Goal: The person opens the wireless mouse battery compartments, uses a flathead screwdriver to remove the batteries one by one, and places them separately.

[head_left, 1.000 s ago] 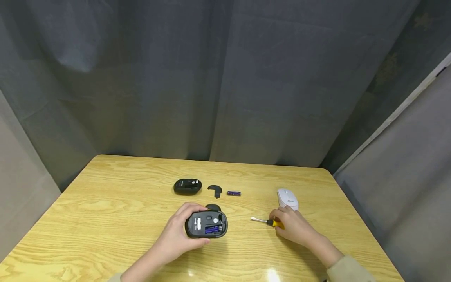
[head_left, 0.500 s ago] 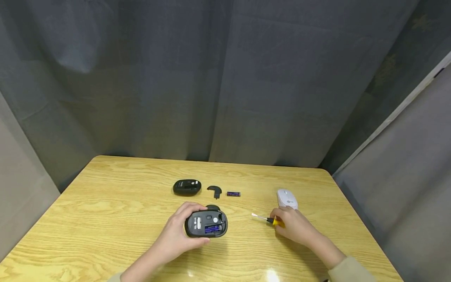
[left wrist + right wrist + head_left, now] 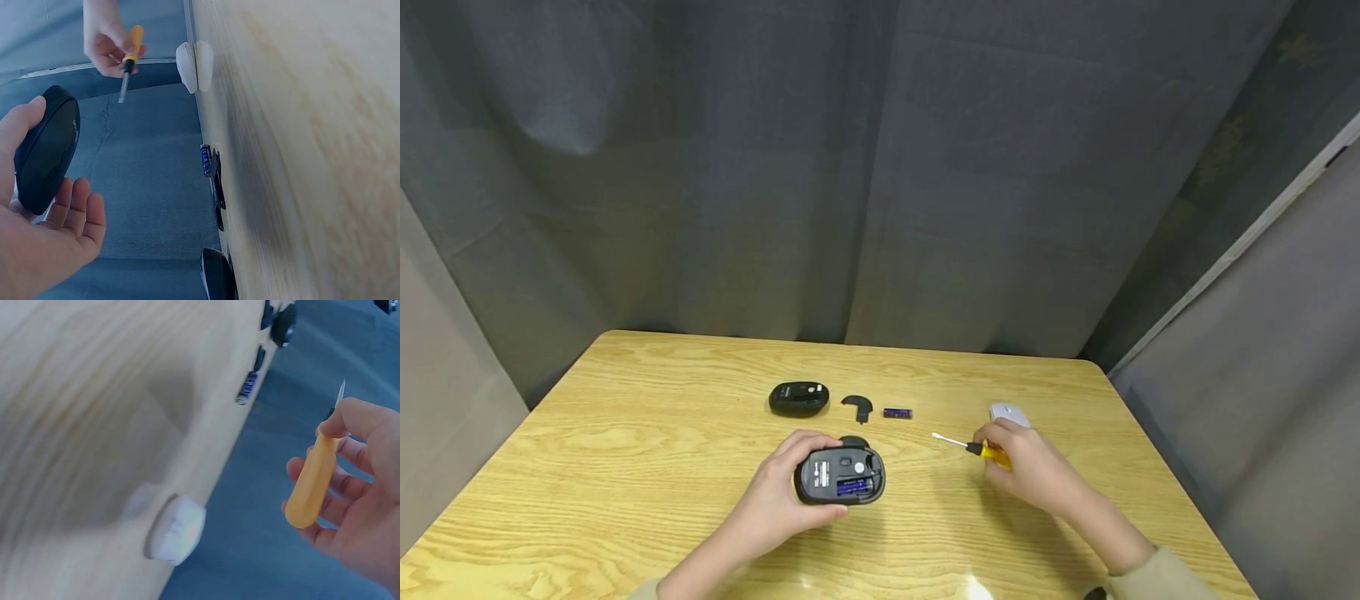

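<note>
My left hand (image 3: 775,498) grips a black computer mouse (image 3: 824,473) between thumb and fingers, underside facing the head camera. Its battery bay is uncovered, with a dark blue battery (image 3: 853,487) lying in it. The left wrist view shows this mouse held up off the table. In my right hand (image 3: 1030,468) is a flat-tipped screwdriver with a yellow handle (image 3: 312,478), pinched near its black collar. The shaft points left, away from the palm, and the tip touches nothing. Behind the right hand sits a white mouse (image 3: 1006,412), partly covered by it.
On the wooden table (image 3: 662,450) a second black mouse (image 3: 799,398) lies underside up at the back. To its right are a black battery cover (image 3: 859,406) and a loose battery (image 3: 898,413). Another dark piece (image 3: 853,441) peeks out behind the held mouse. Grey curtains stand behind.
My right hand has lifted with the screwdriver and moved slightly away from me, now covering more of the white mouse. The left hand and its mouse stay in place.
</note>
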A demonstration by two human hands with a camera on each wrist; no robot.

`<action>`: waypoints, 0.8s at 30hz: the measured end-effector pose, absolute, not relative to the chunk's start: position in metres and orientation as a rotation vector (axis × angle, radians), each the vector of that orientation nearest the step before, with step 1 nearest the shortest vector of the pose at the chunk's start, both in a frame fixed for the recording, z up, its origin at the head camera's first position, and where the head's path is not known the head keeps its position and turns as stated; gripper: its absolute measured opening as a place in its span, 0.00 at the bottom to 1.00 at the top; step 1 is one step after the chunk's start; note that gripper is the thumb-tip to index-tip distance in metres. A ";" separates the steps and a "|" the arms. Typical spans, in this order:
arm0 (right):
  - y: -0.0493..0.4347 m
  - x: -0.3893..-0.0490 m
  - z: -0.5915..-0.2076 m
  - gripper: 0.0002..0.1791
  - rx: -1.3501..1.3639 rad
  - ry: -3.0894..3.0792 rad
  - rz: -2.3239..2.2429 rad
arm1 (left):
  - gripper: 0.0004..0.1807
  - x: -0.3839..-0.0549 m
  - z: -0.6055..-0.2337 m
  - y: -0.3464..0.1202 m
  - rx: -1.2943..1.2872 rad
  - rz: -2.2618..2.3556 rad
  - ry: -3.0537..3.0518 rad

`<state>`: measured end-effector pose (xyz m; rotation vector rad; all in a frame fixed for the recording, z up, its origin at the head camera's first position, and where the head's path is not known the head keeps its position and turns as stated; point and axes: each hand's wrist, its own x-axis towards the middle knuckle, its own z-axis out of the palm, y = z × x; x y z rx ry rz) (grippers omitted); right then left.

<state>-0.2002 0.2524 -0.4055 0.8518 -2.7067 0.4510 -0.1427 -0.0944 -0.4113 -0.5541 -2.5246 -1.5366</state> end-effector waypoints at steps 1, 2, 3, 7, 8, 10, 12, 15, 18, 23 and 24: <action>0.251 -0.199 -0.402 0.15 0.846 -2.692 0.455 | 0.39 -0.143 -0.411 -0.094 -0.553 -1.538 -2.524; 0.250 -0.198 -0.399 0.16 0.845 -2.671 0.456 | 0.39 -0.143 -0.411 -0.094 -0.550 -1.541 -2.524; 0.249 -0.198 -0.397 0.16 0.848 -2.648 0.462 | 0.39 -0.143 -0.411 -0.094 -0.549 -1.541 -2.524; 0.245 -0.195 -0.386 0.16 0.874 -2.557 0.491 | 0.39 -0.143 -0.411 -0.094 -0.542 -1.539 -2.526; 0.244 -0.194 -0.384 0.16 0.883 -2.537 0.504 | 0.39 -0.143 -0.411 -0.094 -0.541 -1.540 -2.528; 0.242 -0.192 -0.379 0.16 0.895 -2.503 0.518 | 0.39 -0.143 -0.410 -0.093 -0.535 -1.548 -2.533; 0.240 -0.191 -0.375 0.15 0.901 -2.472 0.522 | 0.38 -0.143 -0.411 -0.093 -0.535 -1.557 -2.536; 0.237 -0.188 -0.370 0.15 0.915 -2.441 0.525 | 0.38 -0.144 -0.411 -0.093 -0.536 -1.562 -2.542; 0.233 -0.185 -0.365 0.16 0.940 -2.423 0.540 | 0.38 -0.144 -0.411 -0.093 -0.537 -1.559 -2.545; 0.224 -0.180 -0.358 0.16 0.989 -2.388 0.538 | 0.38 -0.144 -0.410 -0.092 -0.521 -1.560 -2.551; 0.223 -0.179 -0.356 0.16 0.998 -2.380 0.534 | 0.38 -0.144 -0.410 -0.092 -0.518 -1.560 -2.552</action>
